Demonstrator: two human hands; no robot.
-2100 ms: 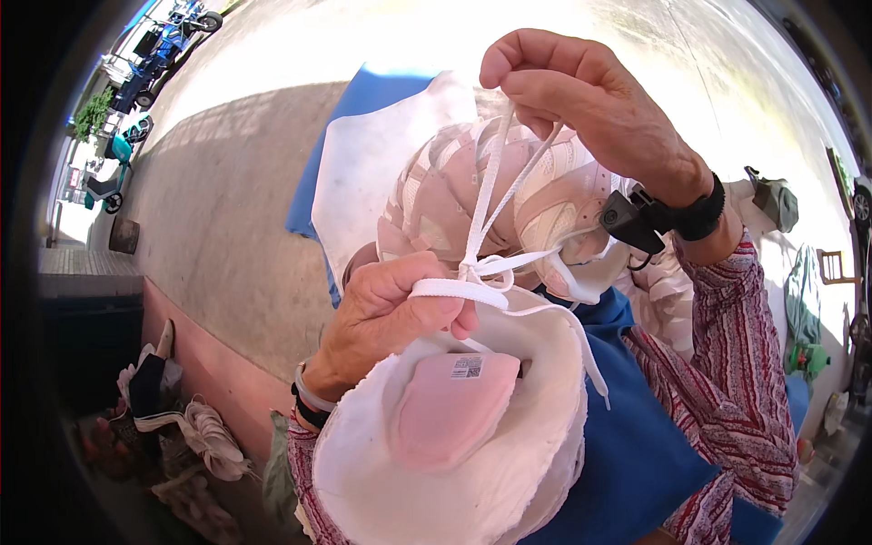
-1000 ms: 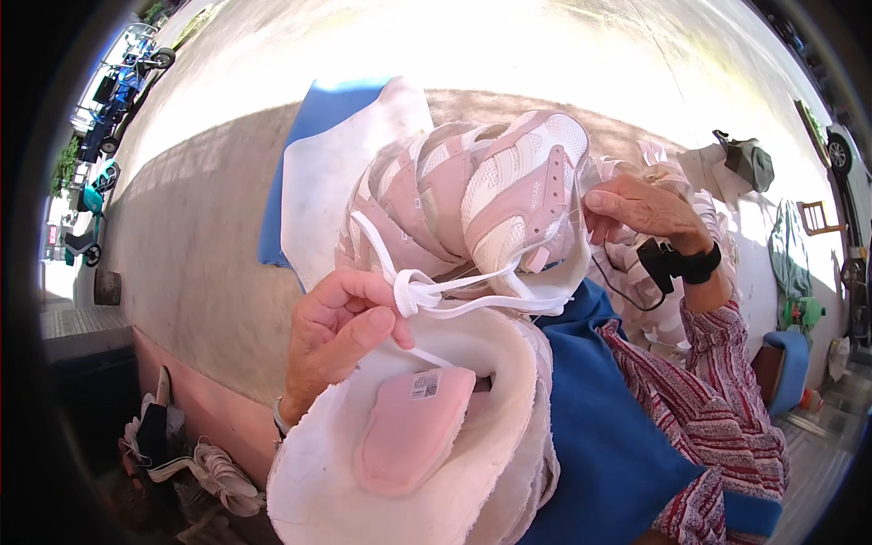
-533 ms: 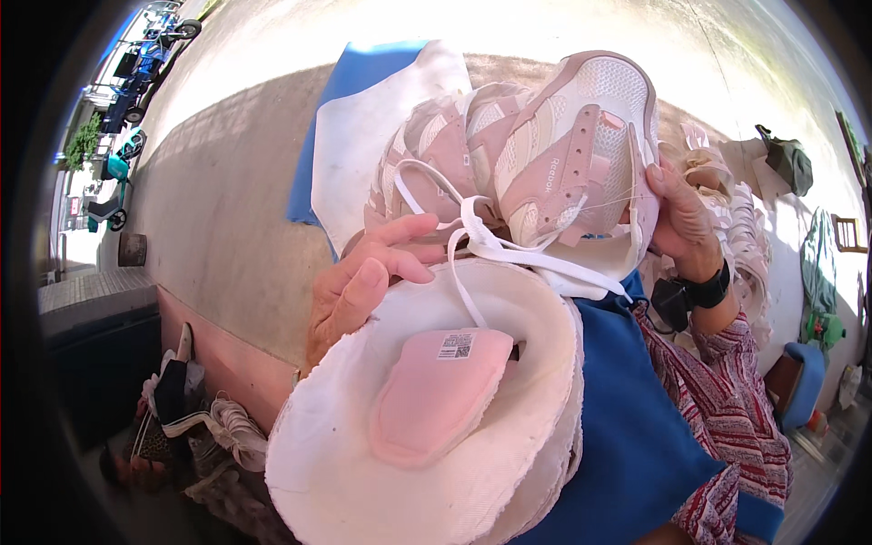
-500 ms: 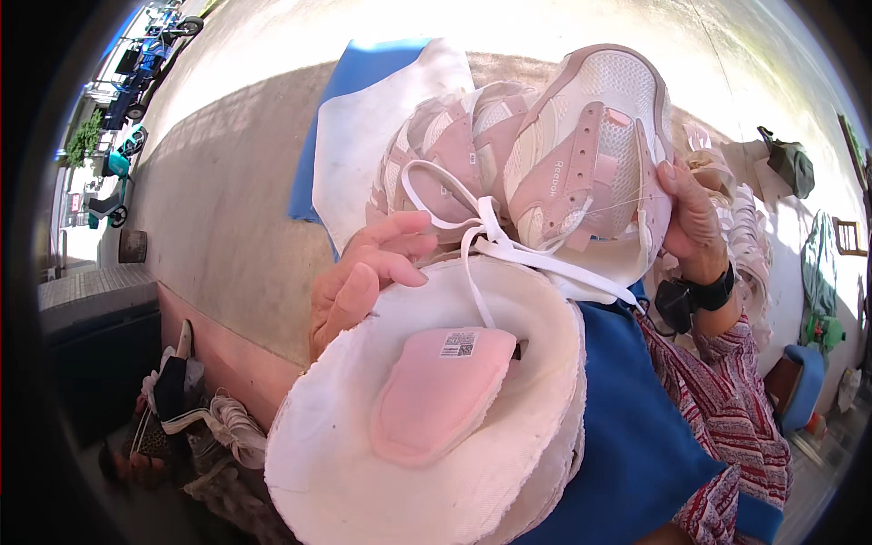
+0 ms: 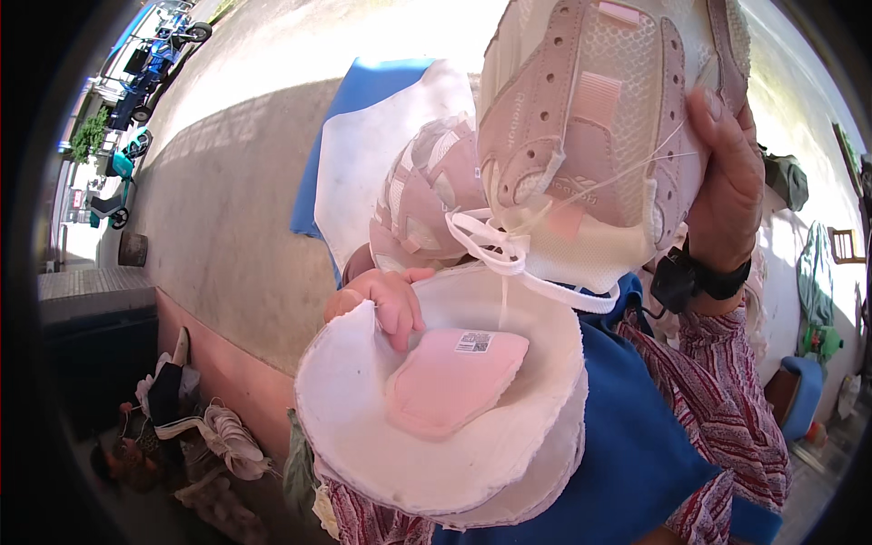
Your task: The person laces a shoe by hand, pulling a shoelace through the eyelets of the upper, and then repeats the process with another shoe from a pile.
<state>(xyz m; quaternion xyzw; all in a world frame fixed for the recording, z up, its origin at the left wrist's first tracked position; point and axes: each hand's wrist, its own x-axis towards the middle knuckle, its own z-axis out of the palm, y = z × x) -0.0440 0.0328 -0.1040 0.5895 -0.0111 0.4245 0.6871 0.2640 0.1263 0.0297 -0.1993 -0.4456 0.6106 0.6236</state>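
Observation:
A pink and white mesh shoe upper (image 5: 590, 209) is held up at the right, my right hand (image 5: 727, 191) closed on its side with the thumb in front. Loose clear threads cross its eyelet rows. A white lace (image 5: 504, 254), tied in a bow, hangs at its lower edge. Below it is a white, rough-edged, bowl-shaped fabric piece (image 5: 363, 445), whose rim my left hand (image 5: 386, 304) grips, fingers curled inside. In the bowl lies a pink padded shoe tongue (image 5: 450, 391) with a small white label. More pink uppers (image 5: 436, 186) sit behind my left hand.
A white sheet (image 5: 359, 163) over a blue one lies beyond the uppers. Blue cloth (image 5: 627, 436) covers my lap. To the left are a pink ledge (image 5: 213, 359) and a bundle of white cord (image 5: 236, 436). A blue chair (image 5: 804, 400) stands at the right.
My right hand has raised the shoe upper, bringing it closer. My left hand, whose fingers were spread at the bowl's edge, now curls over its rim, and the bowl is tilted differently.

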